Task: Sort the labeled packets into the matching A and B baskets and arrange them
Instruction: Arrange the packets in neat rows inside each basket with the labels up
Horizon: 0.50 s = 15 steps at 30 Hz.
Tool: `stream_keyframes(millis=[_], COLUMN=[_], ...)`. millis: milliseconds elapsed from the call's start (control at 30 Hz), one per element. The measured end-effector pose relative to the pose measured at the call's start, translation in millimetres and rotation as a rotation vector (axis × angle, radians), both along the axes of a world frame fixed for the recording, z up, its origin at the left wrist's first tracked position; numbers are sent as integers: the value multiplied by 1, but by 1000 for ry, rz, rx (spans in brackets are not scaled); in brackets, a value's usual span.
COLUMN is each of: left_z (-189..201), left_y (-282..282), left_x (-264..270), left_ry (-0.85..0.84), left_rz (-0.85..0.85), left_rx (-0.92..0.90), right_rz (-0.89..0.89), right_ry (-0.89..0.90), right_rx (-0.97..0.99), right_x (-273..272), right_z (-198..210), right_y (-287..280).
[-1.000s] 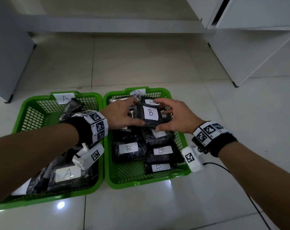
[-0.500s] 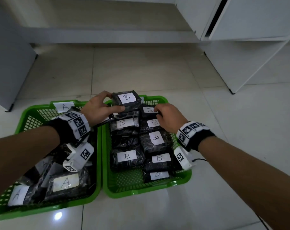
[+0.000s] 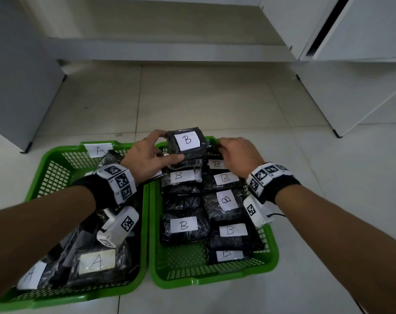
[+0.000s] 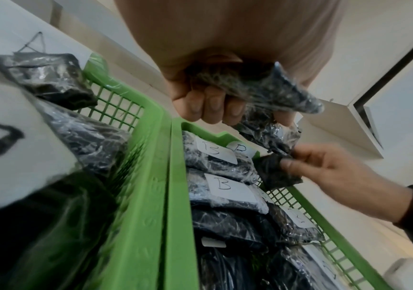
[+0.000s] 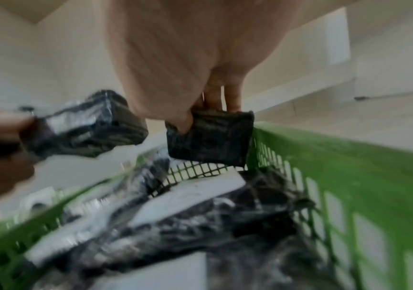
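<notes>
Fingers of the left hand (image 3: 147, 159) curl round a black packet labelled B (image 3: 186, 143), thumb under its near edge, holding it lifted over the far end of the B basket (image 3: 215, 279). Across that basket's far right corner the right hand (image 3: 237, 155) reaches down, forearm angled inward, and pinches a second dark packet (image 5: 210, 137) against the mesh wall. More B packets lie in rows in this basket; the A basket (image 3: 56, 168) sits touching its left side on the floor.
</notes>
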<state>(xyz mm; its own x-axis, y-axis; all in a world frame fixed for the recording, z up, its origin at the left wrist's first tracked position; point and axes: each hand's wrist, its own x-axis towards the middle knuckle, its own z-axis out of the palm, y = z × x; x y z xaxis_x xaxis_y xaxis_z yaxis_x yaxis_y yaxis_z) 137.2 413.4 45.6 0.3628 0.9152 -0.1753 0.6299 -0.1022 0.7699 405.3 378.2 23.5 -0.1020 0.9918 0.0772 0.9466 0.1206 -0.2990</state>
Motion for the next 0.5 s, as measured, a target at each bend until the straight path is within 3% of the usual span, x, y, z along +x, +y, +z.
stream_keyframes(millis=[100,167,267,333,400,500], left_z=[3,7,6,2,-1,-4], left_y=[1,1,2,5,7,10], left_x=[12,25,47,60,69,72], left_ry=[49,104,177,208,193,137], left_rz=[-54,-96,-171,-204,-199,-181], left_rx=[39,84,103,96,84,61], right_rz=[-219,-303,-258,-209,-153,-104], right_ry=[371,493,468,409,323,256], right_rx=[145,197,151,-27,-197,-223], right_x=[6,12,19,21,21,21], right_z=[15,25,36,40,38,29], right_y=[-5,-8,-14,-17,-19,-17])
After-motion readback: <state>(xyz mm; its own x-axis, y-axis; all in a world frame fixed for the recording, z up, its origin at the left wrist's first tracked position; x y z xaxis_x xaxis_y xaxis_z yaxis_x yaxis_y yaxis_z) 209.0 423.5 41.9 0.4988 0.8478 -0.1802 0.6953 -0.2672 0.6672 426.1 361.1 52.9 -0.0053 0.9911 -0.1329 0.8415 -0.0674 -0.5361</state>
